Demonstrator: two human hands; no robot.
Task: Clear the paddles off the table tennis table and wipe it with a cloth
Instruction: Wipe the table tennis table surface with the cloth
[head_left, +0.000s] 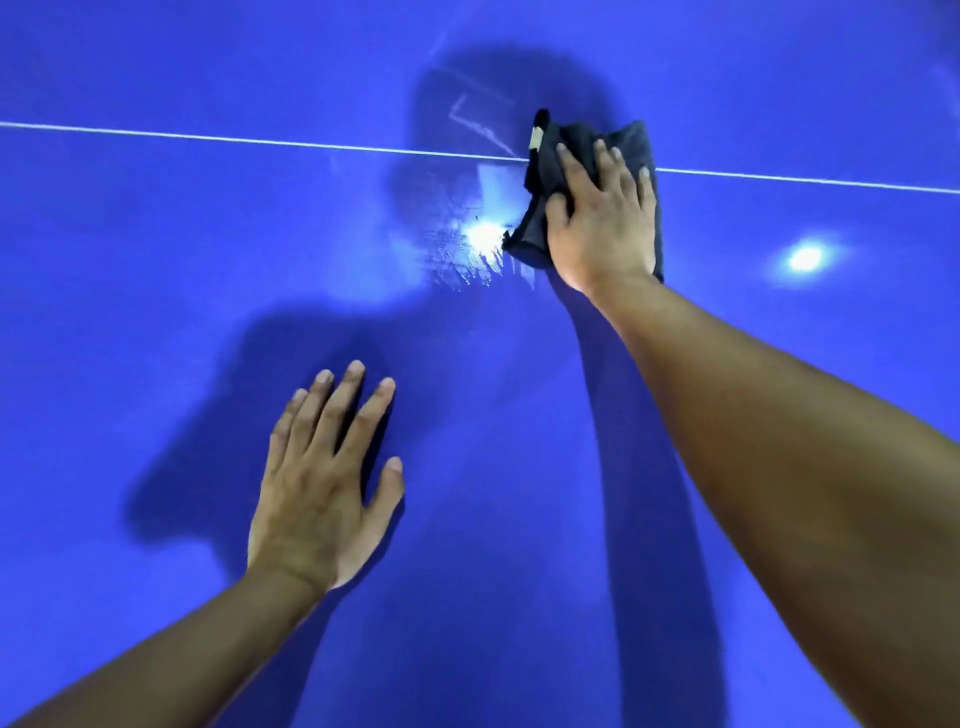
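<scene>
No paddles show on the blue counter (156, 270), so the clearing looks done and the wiping is under way. Wet streaks (467, 260) lie just left of the dark cloth (532, 236), which sits across the white line (260, 141). How much surface is left to wipe cannot be judged from this close view. The right hand (602, 223) presses the cloth flat, fingers spread and nearly straight. The left hand (317, 493) rests open, palm down, on bare counter, holding nothing.

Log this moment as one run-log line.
phase: wiping | right hand: presses dark cloth on blue table tennis table over white line | left hand: flat on table | paddles: none visible
</scene>
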